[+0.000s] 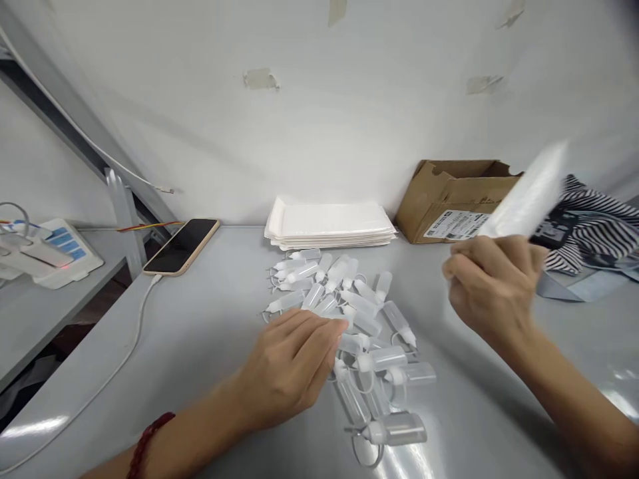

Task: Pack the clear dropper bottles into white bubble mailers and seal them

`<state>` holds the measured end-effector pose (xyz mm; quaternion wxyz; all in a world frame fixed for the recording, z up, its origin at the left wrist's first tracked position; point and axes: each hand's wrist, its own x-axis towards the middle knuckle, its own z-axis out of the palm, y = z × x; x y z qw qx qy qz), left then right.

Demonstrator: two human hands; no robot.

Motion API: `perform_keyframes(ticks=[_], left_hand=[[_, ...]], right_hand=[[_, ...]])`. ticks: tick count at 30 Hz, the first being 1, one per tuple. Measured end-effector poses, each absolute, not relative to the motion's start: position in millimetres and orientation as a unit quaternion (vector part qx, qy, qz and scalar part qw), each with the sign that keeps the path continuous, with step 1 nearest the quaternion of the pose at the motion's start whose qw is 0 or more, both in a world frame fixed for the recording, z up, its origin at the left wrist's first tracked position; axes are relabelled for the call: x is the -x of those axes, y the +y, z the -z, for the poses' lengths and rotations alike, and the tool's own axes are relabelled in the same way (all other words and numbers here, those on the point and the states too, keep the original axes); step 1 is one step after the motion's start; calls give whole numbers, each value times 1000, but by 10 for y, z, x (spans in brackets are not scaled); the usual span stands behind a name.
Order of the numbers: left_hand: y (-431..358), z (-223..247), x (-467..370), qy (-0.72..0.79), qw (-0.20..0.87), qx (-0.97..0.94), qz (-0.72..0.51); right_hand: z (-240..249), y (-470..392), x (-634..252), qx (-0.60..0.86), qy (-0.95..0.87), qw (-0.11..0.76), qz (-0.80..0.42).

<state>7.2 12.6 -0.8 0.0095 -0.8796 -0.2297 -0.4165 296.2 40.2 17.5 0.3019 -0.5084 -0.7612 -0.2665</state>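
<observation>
Small translucent squeeze bottles (399, 429) with thin needle tips lie in a loose pile on the grey table. Over the left side of the pile is my left hand (289, 366), its fingers pressed together; what they hold, if anything, is hidden. My right hand (494, 283) is raised at the right, closed round a white packet (529, 189) that sticks up from the fist and is blurred. A stack of flat white envelopes (329, 223) lies behind the bottles, against the wall.
An open cardboard box (429, 199) stands at the back right, beside striped cloth (604, 226). A phone (182, 246) with a white cable (134, 339) lies at the back left. Further left, a power strip (50, 253) rests on a lower grey surface.
</observation>
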Motion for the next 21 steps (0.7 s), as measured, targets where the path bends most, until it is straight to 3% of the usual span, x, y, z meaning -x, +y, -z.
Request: perform_keyframes(ticks=[6, 11, 17, 21], left_hand=[[117, 2, -79, -222, 5, 879, 421], [115, 8, -78, -218, 16, 879, 424], [124, 7, -77, -221, 13, 879, 423], [125, 21, -80, -218, 10, 879, 423]], right_hand=[[6, 630, -3043, 580, -746, 161, 284], [134, 770, -3044, 636, -722, 94, 255], [-84, 767, -3292, 691, -697, 42, 187], [-145, 604, -3643, 729, -676, -57, 93]])
